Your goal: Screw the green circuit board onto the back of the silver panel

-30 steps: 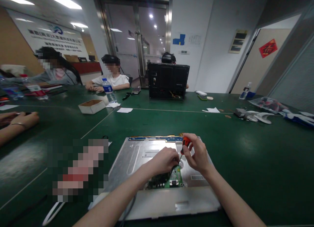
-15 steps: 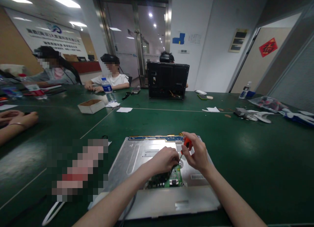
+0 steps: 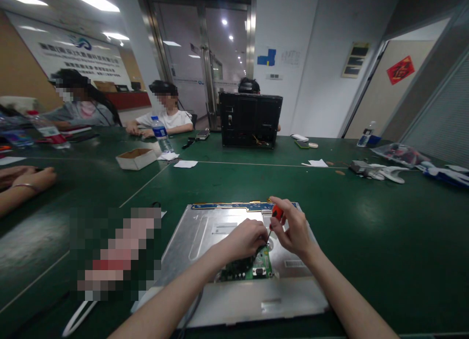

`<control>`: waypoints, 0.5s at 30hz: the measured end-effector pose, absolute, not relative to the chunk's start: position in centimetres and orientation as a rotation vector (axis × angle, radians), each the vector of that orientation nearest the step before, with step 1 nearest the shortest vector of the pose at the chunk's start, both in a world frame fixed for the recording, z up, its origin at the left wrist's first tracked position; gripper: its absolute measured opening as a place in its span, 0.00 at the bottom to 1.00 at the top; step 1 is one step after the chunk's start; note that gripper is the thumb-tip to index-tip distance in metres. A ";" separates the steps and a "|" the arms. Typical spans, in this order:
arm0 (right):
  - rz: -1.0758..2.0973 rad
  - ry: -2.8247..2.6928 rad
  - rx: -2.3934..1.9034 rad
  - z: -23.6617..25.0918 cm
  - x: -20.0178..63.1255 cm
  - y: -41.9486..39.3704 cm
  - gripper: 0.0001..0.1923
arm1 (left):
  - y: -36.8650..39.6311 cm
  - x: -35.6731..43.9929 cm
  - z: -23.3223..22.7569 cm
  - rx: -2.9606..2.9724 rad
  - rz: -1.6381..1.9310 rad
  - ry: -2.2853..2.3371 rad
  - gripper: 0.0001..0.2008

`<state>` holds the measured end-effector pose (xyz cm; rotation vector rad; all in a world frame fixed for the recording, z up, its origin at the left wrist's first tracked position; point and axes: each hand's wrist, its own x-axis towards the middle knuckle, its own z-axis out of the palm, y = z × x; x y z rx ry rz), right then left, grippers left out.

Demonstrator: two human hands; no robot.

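A metal display panel (image 3: 205,236) lies flat on the green table in front of me, with a green circuit board (image 3: 262,263) on its back and a blue strip board (image 3: 223,206) along its far edge. My right hand (image 3: 293,226) is closed around a screwdriver (image 3: 277,212) with a red-orange handle. Its thin shaft slants down to the far corner of the green board. Beside the tip, my left hand (image 3: 247,239) is closed, its fingertips curled down over the board; what they pinch is hidden. A dark cable (image 3: 194,307) runs under my left forearm.
A blurred-out pinkish item (image 3: 120,251) lies left of the panel. Farther off are an open box (image 3: 136,158), a water bottle (image 3: 161,134) and a black monitor housing (image 3: 251,120). Cables and plastic bags (image 3: 399,156) lie at right. Another person's hands (image 3: 34,180) rest at far left.
The screwdriver's handle has turned slightly in my right hand, and the fingers have shifted a little. My left hand and the panel stay where they were.
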<state>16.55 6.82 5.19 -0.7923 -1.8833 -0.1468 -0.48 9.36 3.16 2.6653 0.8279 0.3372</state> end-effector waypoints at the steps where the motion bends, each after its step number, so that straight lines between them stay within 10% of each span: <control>1: -0.120 -1.889 -0.794 5.3 16.6 6.7 0.19 | 9.4 -0.5 3.2 2.680 0.330 0.834 0.08; 15: -0.184 -1.852 -0.823 5.0 16.5 7.0 0.16 | 9.9 -0.6 2.4 2.718 0.340 0.825 0.08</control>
